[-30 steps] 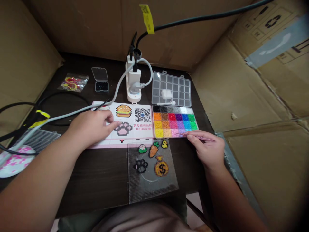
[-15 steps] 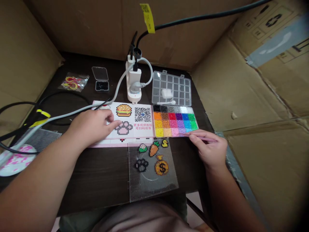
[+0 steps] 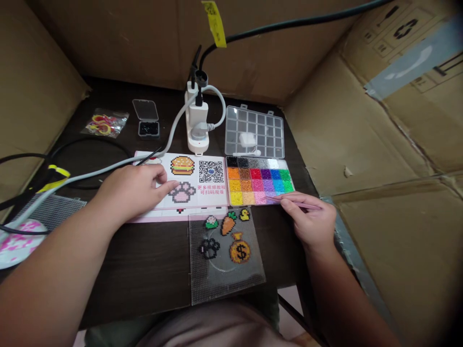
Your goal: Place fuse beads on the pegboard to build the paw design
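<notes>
My right hand (image 3: 311, 217) is closed around pink tweezers (image 3: 302, 204), whose tips are over the pink compartment of the bead box (image 3: 255, 185). On the pattern sheet (image 3: 164, 185) rests my left hand (image 3: 133, 190), thumb stretched toward the printed paw, fingers apart and holding nothing. In front lies a clear pegboard (image 3: 231, 279) bearing a bead carrot (image 3: 228, 224), a small duck (image 3: 245, 215), a money bag (image 3: 239, 250), a green-and-white piece (image 3: 211, 222) and a black paw outline (image 3: 210, 248) with a few light beads at its left.
A white power strip (image 3: 197, 127) with cables stands behind the sheet. The clear box lid (image 3: 255, 130) holds small white items. Farther left are a small black-filled box (image 3: 148, 128), a plastic bag (image 3: 105, 124) and a pink-white round object (image 3: 23, 243). Cardboard walls surround the table.
The whole view has shifted slightly, so things appear a little farther left. The tweezers' tips remain at the pink beads, and my left hand still rests on the sheet.
</notes>
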Motion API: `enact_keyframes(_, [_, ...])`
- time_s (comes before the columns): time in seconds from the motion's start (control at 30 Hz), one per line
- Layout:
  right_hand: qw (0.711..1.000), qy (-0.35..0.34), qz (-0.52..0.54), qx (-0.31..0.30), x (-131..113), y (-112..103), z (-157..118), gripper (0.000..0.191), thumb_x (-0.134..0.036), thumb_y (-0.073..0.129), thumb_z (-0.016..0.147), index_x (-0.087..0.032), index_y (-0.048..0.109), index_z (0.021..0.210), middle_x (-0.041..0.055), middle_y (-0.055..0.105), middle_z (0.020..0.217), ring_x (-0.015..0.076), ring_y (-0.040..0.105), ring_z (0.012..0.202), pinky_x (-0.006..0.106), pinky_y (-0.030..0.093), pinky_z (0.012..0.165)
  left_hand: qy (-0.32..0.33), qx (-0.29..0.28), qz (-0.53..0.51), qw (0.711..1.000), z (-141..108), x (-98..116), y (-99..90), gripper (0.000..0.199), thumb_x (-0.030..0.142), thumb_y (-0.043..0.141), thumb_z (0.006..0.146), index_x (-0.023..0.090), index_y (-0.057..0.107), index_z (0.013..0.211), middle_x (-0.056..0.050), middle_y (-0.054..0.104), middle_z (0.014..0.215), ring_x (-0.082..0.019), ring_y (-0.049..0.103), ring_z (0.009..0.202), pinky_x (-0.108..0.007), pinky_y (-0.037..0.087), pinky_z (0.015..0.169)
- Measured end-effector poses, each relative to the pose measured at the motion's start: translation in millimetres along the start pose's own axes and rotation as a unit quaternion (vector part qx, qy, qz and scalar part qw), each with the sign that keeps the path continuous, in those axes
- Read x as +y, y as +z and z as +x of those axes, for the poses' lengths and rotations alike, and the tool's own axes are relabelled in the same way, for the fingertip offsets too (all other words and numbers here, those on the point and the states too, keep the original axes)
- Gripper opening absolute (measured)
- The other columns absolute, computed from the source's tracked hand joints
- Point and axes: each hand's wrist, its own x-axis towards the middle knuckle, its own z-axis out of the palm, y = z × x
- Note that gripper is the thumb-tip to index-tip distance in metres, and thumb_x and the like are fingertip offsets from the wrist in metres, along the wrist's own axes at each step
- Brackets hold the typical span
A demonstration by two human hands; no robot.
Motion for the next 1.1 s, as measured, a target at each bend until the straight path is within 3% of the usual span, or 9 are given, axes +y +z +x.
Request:
enact_keyframes(0.23, [0.999,0.013,0.011,-0.034,-3,0,0,0.005,-0.026,0.085,0.078,-0.024,0.084,0.075,0.0059,0.084,0.077,0.0242,0.082,0.073,0.035,0.068,0.071,0.004,-0.003,0.011,1.000,-2,0,-2.3,0.047,0.066,0.048,0.091,0.027,0.072,0.099,-0.012,0.074,0.085,-0.033,0.066,0.080,-0.041,0.043,0.068])
enact_keyframes(0.47, [1.000,0.009,0.013,-0.027,0,-2,-1,0.004,-0.025,0.086,0.079,-0.024,0.084,0.075,0.0055,0.084,0.076,0.0228,0.082,0.071,0.033,0.067,0.070,0.027,0.001,0.015,1.000,-7,2,-6.1,0.046,0.062,0.046,0.095,0.024,0.071,0.101,-0.011,0.071,0.084,-0.029,0.063,0.078,-0.039,0.042,0.068])
enact_keyframes(0.73, [1.000,0.024,-0.002,-0.016,1,-3,-1,0.007,-0.028,0.085,0.078,-0.023,0.084,0.074,0.0061,0.084,0.075,0.0234,0.081,0.068,0.033,0.067,0.065,0.025,0.031,0.030,0.999,-2,-3,3.3,0.062,0.074,0.038,0.087,0.027,0.077,0.099,-0.008,0.073,0.077,-0.030,0.072,0.081,-0.041,0.044,0.066])
enact_keyframes(1.1, [0.999,0.035,-0.003,-0.008,3,-5,-1,0.006,-0.028,0.086,0.076,-0.023,0.084,0.073,0.0057,0.083,0.073,0.0224,0.079,0.065,0.032,0.065,0.062,0.006,0.010,0.007,1.000,0,-2,2.1,0.054,0.072,0.043,0.087,0.031,0.077,0.097,-0.012,0.075,0.082,-0.033,0.069,0.080,-0.043,0.045,0.069])
